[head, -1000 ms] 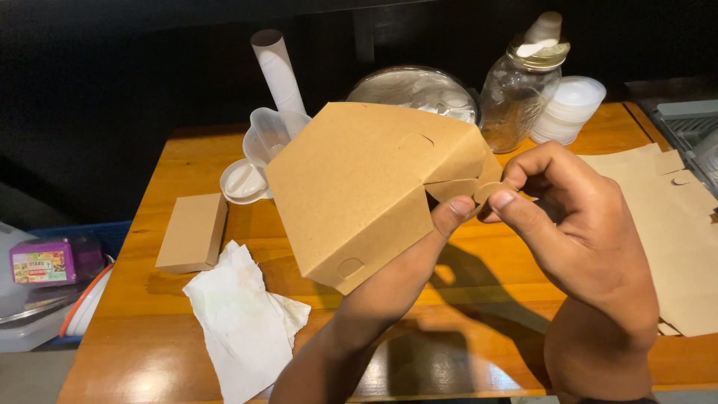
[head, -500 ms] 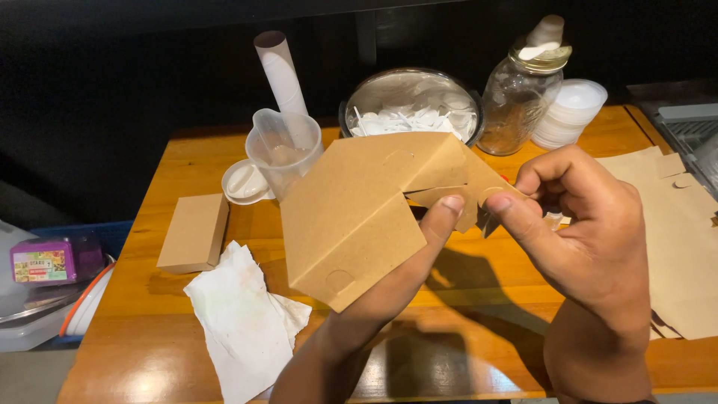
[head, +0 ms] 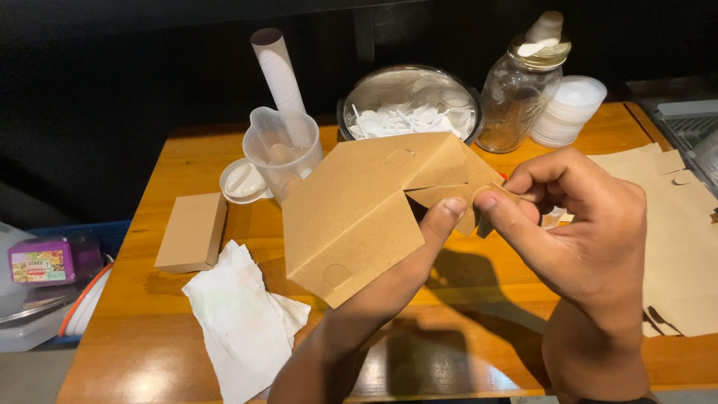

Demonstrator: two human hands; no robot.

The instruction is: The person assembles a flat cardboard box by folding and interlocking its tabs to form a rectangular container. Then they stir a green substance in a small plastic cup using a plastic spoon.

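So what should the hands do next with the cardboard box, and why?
Probably tuck in the small flap that the right hand pinches. The brown cardboard box is only half folded, the flap sticks out loose, and the left hand steadies the box beside it.

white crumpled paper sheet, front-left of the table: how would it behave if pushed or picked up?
The crumpled white paper looks thin and creased, so it would likely flop and drape when lifted. Probably very light: a push may bunch it instead of sliding it whole. It lies flat on the wooden table, so rolling or tipping seems unlikely.

Left hand raised, thumb extended; right hand in pinching grip.
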